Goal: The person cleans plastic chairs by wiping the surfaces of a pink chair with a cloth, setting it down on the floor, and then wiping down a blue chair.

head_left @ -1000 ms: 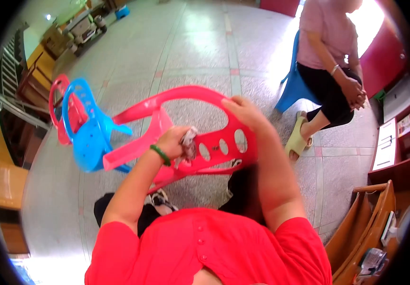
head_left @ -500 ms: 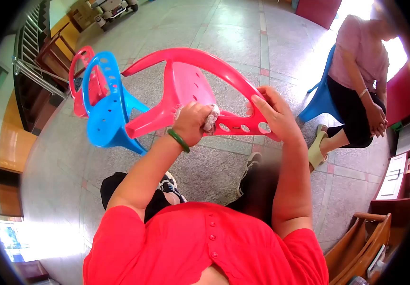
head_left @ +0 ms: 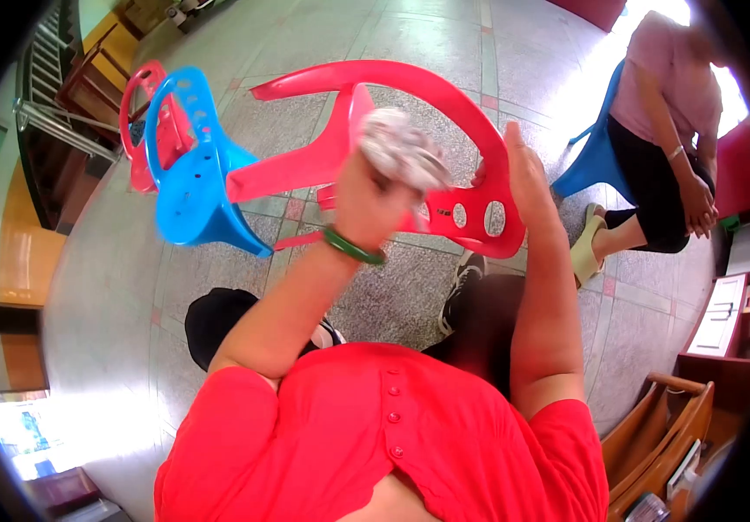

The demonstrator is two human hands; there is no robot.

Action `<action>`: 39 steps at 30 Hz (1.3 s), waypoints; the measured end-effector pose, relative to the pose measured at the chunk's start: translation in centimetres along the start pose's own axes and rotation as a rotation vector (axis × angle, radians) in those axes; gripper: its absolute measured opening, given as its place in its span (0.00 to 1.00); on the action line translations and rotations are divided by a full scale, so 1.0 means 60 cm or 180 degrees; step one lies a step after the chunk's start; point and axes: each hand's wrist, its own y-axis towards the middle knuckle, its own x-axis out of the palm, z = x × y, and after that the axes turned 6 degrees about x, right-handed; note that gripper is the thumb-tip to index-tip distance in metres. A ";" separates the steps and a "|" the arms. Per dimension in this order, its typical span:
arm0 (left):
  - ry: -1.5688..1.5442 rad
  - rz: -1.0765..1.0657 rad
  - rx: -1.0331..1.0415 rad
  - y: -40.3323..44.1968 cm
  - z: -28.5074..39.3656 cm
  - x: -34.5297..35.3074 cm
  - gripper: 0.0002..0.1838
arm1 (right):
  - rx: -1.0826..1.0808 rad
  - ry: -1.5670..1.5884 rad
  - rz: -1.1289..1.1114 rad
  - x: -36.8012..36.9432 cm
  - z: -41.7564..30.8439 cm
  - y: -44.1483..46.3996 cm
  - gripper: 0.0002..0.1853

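Note:
A pink plastic chair point(head_left: 472, 104) is held tilted in front of me, its curved, hole-pierced back toward the right. My right hand point(head_left: 527, 178) grips the rim of that back, thumb on the near side and fingertips showing through behind it. In my left hand point(head_left: 370, 196), a crumpled whitish cloth point(head_left: 403, 152) is bunched up in front of the chair's seat and back. A green bangle sits on the left wrist. Motion blurs this hand and cloth, and whether the cloth touches the chair is hard to see.
To the left stand a blue plastic chair point(head_left: 185, 204) and another pink chair point(head_left: 137, 165) behind it. A seated person point(head_left: 666, 113) is at the right on a blue chair. Lower right is a wooden rack point(head_left: 666, 435); a metal railing point(head_left: 70, 135) runs at upper left.
My left hand has lifted the cloth up and to the right, off the chair's lower edge. The pink chair has turned in my right hand, its back now facing me more.

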 end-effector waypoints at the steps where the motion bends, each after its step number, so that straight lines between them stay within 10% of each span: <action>1: 0.0306 -0.0005 0.0291 -0.018 0.004 0.033 0.17 | 0.0009 0.0093 -0.0197 -0.007 0.005 0.005 0.31; 4: 0.3480 -0.1228 0.2379 -0.033 -0.020 0.085 0.19 | -0.0248 0.0078 -0.0062 -0.007 0.015 0.008 0.34; 15: 0.3756 -0.2174 0.3961 0.034 -0.015 -0.001 0.17 | -0.1427 -0.0671 -0.0078 0.042 -0.007 -0.058 0.21; 20: 0.3755 -0.2388 0.3415 0.084 0.048 -0.059 0.14 | -0.1415 -0.0962 -0.0189 0.026 0.001 -0.052 0.20; 30: 0.3648 -0.0750 0.1883 0.122 -0.015 -0.268 0.29 | -0.1269 -0.1100 -0.0319 0.025 0.009 -0.048 0.14; 32: 0.2737 -0.0212 0.0630 0.120 -0.035 -0.292 0.28 | -0.1167 -0.1034 -0.0321 0.029 0.015 -0.044 0.13; 39: 0.1839 0.0278 0.0154 0.144 -0.067 -0.342 0.19 | -0.1150 -0.0949 -0.0247 0.033 0.016 -0.039 0.14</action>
